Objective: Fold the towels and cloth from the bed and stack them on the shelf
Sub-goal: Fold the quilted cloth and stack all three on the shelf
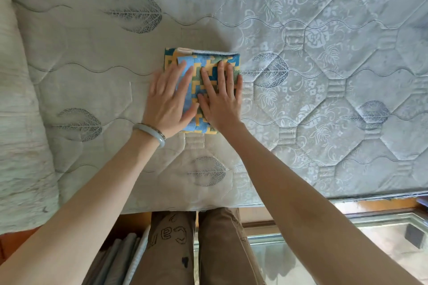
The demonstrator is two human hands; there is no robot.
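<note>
Head view: patterned cloth [203, 58] lies folded small on the mattress [324, 76], left hand [170, 102] and right hand [221, 97] pressed flat on it, fingers spread, gripping nothing; fold judged near done, shelving pending, shelf and towels not seen.

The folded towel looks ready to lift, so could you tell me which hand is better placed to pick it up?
Probably the right hand: it lies flat over the middle of the folded towel, fingers near its right edge. The left hand rests half off the left edge, on the mattress.
</note>
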